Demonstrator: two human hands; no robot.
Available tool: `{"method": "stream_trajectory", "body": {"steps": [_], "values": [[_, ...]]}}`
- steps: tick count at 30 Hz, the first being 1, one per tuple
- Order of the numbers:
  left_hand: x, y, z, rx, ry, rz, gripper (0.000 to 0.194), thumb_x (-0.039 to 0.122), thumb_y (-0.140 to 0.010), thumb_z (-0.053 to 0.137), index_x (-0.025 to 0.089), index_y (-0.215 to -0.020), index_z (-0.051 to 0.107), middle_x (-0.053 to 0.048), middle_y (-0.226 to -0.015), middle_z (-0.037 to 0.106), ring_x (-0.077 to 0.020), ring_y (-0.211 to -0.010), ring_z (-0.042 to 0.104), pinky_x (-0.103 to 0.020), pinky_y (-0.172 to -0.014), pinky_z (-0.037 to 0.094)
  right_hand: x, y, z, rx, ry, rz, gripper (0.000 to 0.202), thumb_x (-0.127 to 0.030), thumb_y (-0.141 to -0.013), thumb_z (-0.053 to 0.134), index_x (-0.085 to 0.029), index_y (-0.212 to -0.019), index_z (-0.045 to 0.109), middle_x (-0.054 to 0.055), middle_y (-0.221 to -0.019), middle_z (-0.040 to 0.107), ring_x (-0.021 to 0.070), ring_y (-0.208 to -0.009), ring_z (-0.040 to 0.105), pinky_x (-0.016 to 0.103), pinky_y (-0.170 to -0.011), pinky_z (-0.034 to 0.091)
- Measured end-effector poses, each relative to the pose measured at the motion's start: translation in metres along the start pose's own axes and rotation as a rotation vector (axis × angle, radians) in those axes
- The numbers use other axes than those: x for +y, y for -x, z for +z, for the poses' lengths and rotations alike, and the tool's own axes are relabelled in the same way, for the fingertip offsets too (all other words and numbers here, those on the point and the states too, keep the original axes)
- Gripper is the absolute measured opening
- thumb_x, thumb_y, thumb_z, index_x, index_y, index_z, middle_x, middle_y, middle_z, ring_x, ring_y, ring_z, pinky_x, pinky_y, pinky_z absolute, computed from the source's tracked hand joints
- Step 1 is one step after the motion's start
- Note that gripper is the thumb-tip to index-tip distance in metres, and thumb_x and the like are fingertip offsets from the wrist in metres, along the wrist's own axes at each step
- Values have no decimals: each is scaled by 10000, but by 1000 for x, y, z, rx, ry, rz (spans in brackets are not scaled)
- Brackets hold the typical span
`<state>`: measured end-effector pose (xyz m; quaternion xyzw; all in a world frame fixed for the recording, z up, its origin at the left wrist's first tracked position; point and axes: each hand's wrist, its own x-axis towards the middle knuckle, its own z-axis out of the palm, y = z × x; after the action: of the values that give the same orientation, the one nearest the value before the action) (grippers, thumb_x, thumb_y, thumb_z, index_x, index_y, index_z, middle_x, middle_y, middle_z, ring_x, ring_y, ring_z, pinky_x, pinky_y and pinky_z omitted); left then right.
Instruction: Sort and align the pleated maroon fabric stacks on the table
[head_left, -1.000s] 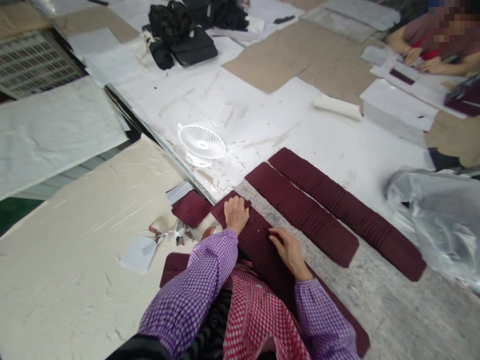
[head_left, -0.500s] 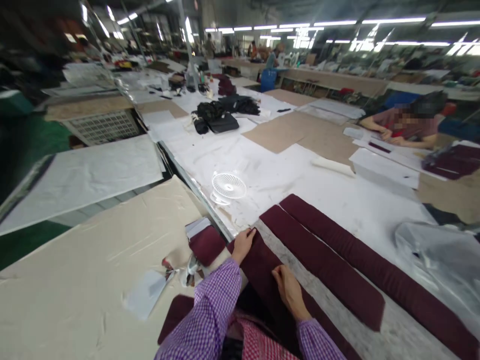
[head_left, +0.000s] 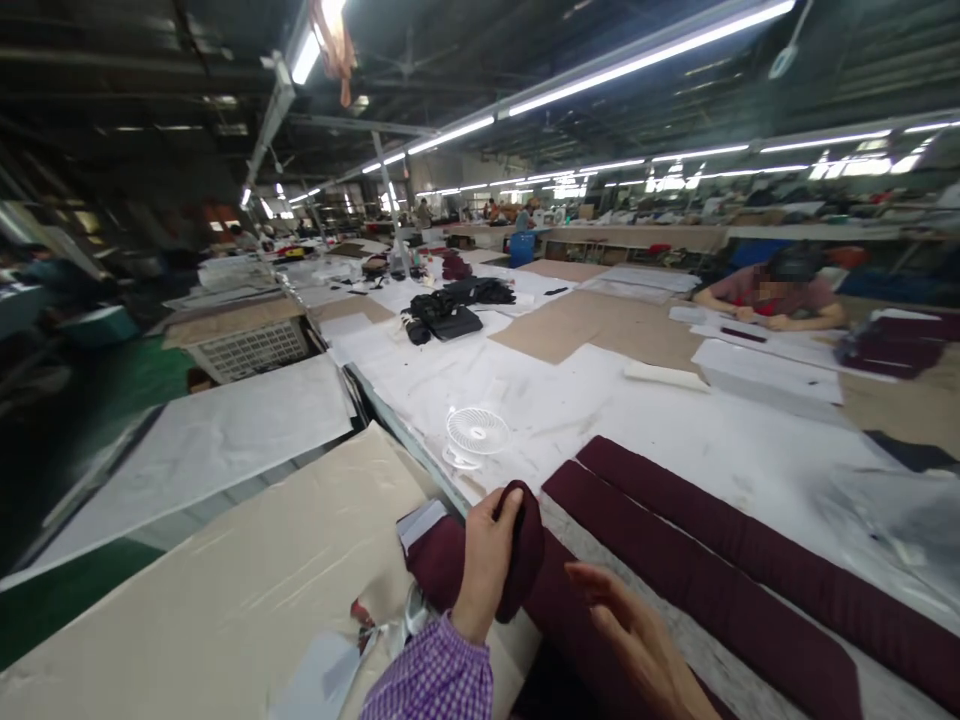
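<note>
My left hand (head_left: pixel 487 555) pinches a maroon fabric piece (head_left: pixel 529 550) between thumb and fingers, its raised end curling over. Just right of it, my right hand (head_left: pixel 630 625) hovers over a maroon fabric strip (head_left: pixel 559 590) with its fingers stretched out and nothing in them. Whether the pinched piece belongs to that strip I cannot tell. Two long maroon strips (head_left: pixel 697 560) lie side by side on the table to the right. Left of my left hand rests a small stack of maroon pieces (head_left: pixel 435 560) with grey ones at its edge.
A white fan (head_left: pixel 478 430) stands beyond my hands on the white-covered table (head_left: pixel 555 395). Black fabric (head_left: pixel 450 315) is piled farther back. A cream-covered table (head_left: pixel 225 590) adjoins at left. Clear plastic (head_left: pixel 892 530) lies at right. A co-worker (head_left: pixel 780 290) leans on the table at far right.
My left hand has raised the maroon fabric's end, which lay flat before. My right hand has come off the fabric and opened. The camera view has tilted up.
</note>
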<state>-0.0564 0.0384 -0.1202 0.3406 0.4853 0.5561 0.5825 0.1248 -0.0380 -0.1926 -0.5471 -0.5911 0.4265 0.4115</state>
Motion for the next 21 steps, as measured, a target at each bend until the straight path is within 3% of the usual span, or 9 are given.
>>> {"method": "stream_trajectory", "body": {"steps": [1, 3, 5, 7, 9, 11, 17, 21], "values": [[2, 6, 5, 6, -18, 22, 306, 461, -683, 707, 167, -764, 713, -55, -749, 726, -188, -706, 636, -266, -672, 492, -23, -1, 5, -70, -160, -51, 494, -490, -779, 571, -249, -1210, 590, 98, -1264, 613, 325, -1164, 552, 446, -986, 441], [5, 19, 15, 15, -50, 65, 277, 444, -693, 706, 182, -784, 721, -49, -809, 732, -193, -790, 635, -260, -748, 482, -63, -5, 15, -31, -249, -113, 651, -490, -697, 673, -260, -1281, 498, 87, -1308, 574, 297, -1175, 537, 411, -987, 437], [8, 29, 24, 28, -53, 90, 275, 436, -702, 702, 185, -812, 724, -48, -850, 732, -195, -837, 631, -259, -796, 471, -88, -11, 23, 141, -365, -44, 629, -361, -577, 803, -235, -1143, 562, 74, -1129, 664, 272, -1020, 609, 377, -891, 486], [9, 37, 30, 43, -23, 85, 286, 442, -704, 700, 179, -815, 713, -39, -824, 722, -185, -805, 630, -261, -773, 481, -96, -17, 25, 287, -426, 40, 422, -360, -546, 821, -203, -877, 612, 28, -810, 695, 216, -745, 632, 318, -673, 514], [9, 41, 34, 59, 39, 50, 292, 445, -689, 714, 173, -793, 690, -12, -747, 697, -157, -710, 618, -258, -705, 496, -94, -19, 19, 369, -448, 76, 337, -419, -567, 800, -191, -687, 583, -8, -617, 628, 163, -582, 568, 277, -543, 462], [6, 43, 37, 63, 110, -4, 295, 431, -670, 736, 173, -796, 668, 8, -711, 677, -136, -652, 610, -260, -681, 508, -88, -19, 10, 414, -459, 91, 341, -448, -587, 786, -180, -617, 578, -15, -563, 591, 135, -530, 517, 263, -505, 421], [-13, 48, 49, -95, 267, -229, 326, 392, -683, 732, 159, -902, 668, -84, -900, 723, -235, -979, 656, -336, -882, 510, -65, -14, -22, 502, -473, 137, 301, -433, -605, 793, -165, -672, 674, 1, -622, 616, 134, -580, 506, 265, -552, 403], [-31, 52, 57, -189, 298, -378, 365, 377, -656, 757, 147, -928, 676, -107, -893, 734, -276, -981, 664, -395, -911, 508, -45, -6, -36, 525, -495, 178, 314, -504, -692, 713, -194, -712, 667, -12, -659, 630, 140, -618, 534, 257, -582, 427]]}}
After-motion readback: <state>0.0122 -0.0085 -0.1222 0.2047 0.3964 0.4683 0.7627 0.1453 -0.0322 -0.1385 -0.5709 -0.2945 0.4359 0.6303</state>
